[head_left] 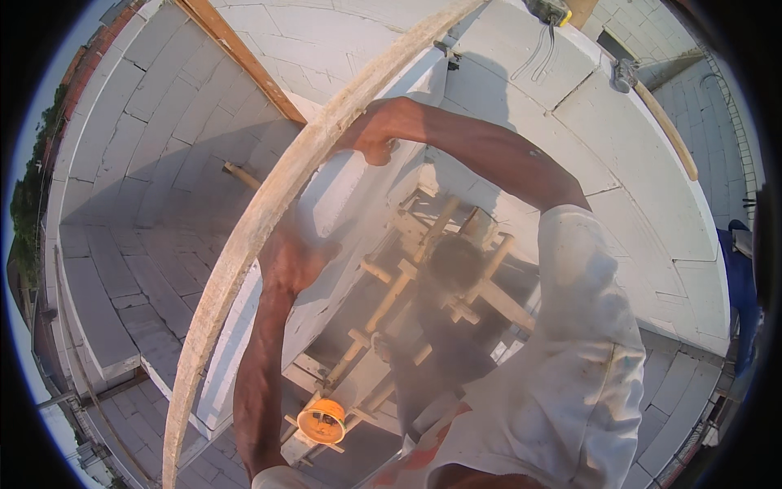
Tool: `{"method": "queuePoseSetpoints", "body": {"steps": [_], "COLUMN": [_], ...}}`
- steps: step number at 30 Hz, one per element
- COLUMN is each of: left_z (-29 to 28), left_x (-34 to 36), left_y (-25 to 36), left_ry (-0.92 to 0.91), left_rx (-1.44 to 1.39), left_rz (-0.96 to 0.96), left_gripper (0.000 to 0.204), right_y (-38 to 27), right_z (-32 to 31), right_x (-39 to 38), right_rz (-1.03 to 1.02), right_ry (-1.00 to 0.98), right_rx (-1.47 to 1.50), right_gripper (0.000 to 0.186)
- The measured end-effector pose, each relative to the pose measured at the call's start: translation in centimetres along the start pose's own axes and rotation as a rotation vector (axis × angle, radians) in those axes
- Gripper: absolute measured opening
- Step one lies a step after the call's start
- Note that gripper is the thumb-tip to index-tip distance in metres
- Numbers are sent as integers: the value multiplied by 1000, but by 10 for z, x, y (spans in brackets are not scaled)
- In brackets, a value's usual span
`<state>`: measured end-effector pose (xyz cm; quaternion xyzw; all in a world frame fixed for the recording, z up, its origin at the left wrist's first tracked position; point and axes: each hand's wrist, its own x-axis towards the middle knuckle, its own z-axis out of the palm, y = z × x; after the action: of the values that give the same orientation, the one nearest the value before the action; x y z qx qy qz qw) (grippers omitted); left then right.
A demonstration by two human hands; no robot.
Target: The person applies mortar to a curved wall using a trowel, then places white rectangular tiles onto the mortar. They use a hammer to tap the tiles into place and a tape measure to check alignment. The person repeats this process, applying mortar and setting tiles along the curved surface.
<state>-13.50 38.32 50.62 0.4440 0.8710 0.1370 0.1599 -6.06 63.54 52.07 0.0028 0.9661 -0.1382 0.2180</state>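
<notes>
A long, pale wooden board (pixel 244 236) slants across the top of a white block wall (pixel 342 200), from the lower left to the upper edge. My left hand (pixel 292 259) is at the board's middle, thumb pointing right and fingers partly hidden by the board. Farther along, my right hand (pixel 375 134) curls at the same board, its arm reaching across from the right; its fingertips are hidden. Both hands appear closed on the board's near side.
Wooden scaffolding (pixel 399 285) stands below, with an orange bucket (pixel 322 421) and a dark round bucket (pixel 454 262). A power tool (pixel 547 11) and a wooden-handled hammer (pixel 626 75) lie on the right wall. A brown timber (pixel 244 61) leans at upper left. Someone's blue clothing (pixel 741 293) shows far right.
</notes>
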Motion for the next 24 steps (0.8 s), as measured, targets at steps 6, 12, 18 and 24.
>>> {"method": "queuePoseSetpoints", "body": {"steps": [6, 12, 18, 24], "left_z": [18, 21, 23, 27], "left_x": [14, 19, 19, 14], "left_y": [7, -4, -2, -1], "left_ry": [-48, -26, -83, -69], "left_rx": [-55, -61, -90, -8], "left_rz": [36, 54, 17, 38], "left_gripper": [93, 93, 92, 90], "right_y": [17, 38, 47, 62], "right_z": [15, 93, 270, 297], "right_x": [-5, -38, 4, 35], "right_rz": [12, -83, 956, 370], "right_ry": [-60, 913, 1137, 1236], "right_rx": [59, 100, 1954, 2058], "right_gripper": [108, 98, 77, 58]}}
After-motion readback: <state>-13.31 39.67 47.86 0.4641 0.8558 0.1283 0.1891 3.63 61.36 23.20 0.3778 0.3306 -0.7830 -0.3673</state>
